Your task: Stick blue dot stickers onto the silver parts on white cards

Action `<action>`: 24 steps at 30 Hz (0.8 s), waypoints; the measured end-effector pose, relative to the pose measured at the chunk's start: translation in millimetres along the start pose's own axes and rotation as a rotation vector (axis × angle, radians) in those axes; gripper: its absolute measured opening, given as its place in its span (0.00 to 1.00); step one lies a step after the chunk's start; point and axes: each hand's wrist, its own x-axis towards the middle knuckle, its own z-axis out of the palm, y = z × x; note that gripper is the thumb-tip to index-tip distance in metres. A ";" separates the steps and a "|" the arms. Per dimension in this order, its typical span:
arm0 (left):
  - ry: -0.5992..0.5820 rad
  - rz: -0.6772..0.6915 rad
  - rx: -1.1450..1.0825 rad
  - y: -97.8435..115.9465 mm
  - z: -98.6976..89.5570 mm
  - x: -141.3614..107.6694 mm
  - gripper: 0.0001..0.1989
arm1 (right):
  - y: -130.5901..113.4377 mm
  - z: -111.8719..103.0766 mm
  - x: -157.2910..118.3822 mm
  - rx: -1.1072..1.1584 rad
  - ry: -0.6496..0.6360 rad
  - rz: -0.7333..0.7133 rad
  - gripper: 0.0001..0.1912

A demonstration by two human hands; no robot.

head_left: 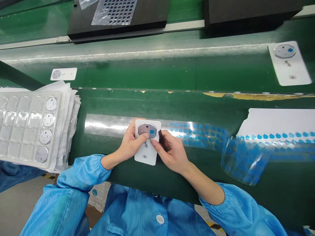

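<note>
Over the near edge of the green bench, my left hand (133, 141) grips a white rectangular panel (142, 151) by its left side, thumb lying on the front. The panel carries a silvery eight-sided plate (142, 127) with a blue round sticker (152, 131) on its right part, and small dark print below. At the panel's right edge is my right hand (172, 150), its thumb touching the panel. Its curled fingers close around a small dark object (161, 138), mostly hidden, whose kind I cannot make out. Beneath both hands runs a clear strip with blue stickers (201, 134).
A clear plastic tray (27, 131) with silvery plates in its right column rests on stacked trays and sheets at left. Similar white panels lie at back left (67, 74) and far right (294, 73). White paper (278, 121) lies at right. Black blocks (118, 29) stand behind.
</note>
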 end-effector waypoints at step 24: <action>-0.425 -0.153 0.242 20.4 -12.7 12.4 0.23 | -1.4 -25.3 10.5 0.227 -0.171 0.429 0.14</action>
